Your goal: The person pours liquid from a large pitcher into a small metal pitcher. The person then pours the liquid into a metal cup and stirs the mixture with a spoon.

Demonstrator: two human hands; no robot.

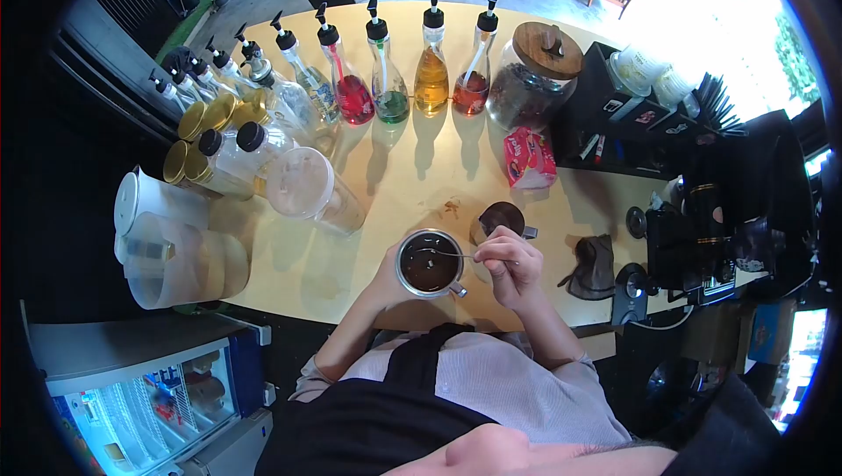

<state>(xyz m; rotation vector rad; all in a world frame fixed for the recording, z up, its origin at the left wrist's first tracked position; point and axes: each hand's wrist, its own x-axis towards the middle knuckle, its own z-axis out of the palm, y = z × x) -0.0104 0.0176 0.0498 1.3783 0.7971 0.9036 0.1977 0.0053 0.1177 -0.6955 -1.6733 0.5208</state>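
My left hand [384, 281] is wrapped round the side of a metal cup [460, 289], which has a handle at its lower right and dark brown liquid [428, 273] inside. A thin metal spoon [454, 254] is pinched in the fingers of my right hand [513, 270]. Its bowl end dips into the liquid, with a few pale glints or bits on the surface. Just beyond my right hand stands another container [500, 216] with dark contents and a small metallic handle or clip, partly covered by the hand.
Pump bottles of coloured syrup [431, 81] curve along the table's far edge. At left are a lidded plastic tub [300, 182] and pitchers [162, 204]. A wood-lidded jar [535, 77], a pink packet [529, 159], a dark cloth [592, 267] and a black organizer [605, 117] stand right.
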